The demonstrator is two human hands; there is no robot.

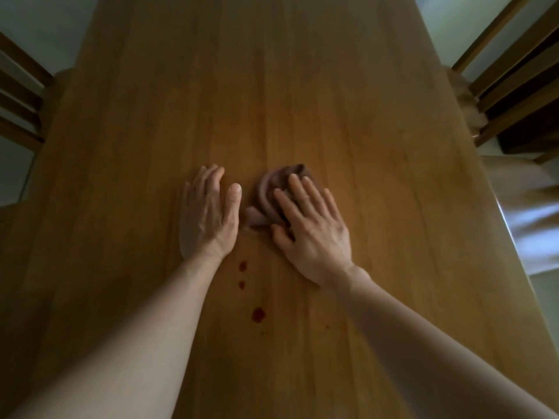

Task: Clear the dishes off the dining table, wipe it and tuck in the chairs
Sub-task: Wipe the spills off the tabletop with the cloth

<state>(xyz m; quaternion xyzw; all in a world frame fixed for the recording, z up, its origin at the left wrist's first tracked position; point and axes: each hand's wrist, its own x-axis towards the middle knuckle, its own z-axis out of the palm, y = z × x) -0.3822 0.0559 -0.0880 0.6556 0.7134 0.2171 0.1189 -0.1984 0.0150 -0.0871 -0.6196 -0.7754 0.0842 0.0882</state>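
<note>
Right grip (311, 228): fingers straight and spread, palm down, pressing the cloth (267, 193) onto the counter (272, 86). No pinch that we can see; the thumb lies at the cloth's near edge. Left grip (208, 216): flat, fingers close together, bare on the wood just beside the cloth, holding nothing. We read it as a brace.

Cloth: one, brown, bunched into folds, mid-counter, partly under the right fingers. We expect it to be soft and light, with no shape of its own, and likely to roll or slip out from under a flat palm. Best hold: palm over the thick of the bunch, or fingers curled round the far fold if it drags.

Spots (258, 315): three clear red-brown ones on the wood, nearer us than both grips, plus one faint speck (327, 327) off to the right. None is under the cloth.

Chairs: two in view, left chair (21, 101) and right chair (514, 86), one at each long side. We can't tell if they're tucked in. Dishes: zero in view, so we judge this to be the wipe step.
</note>
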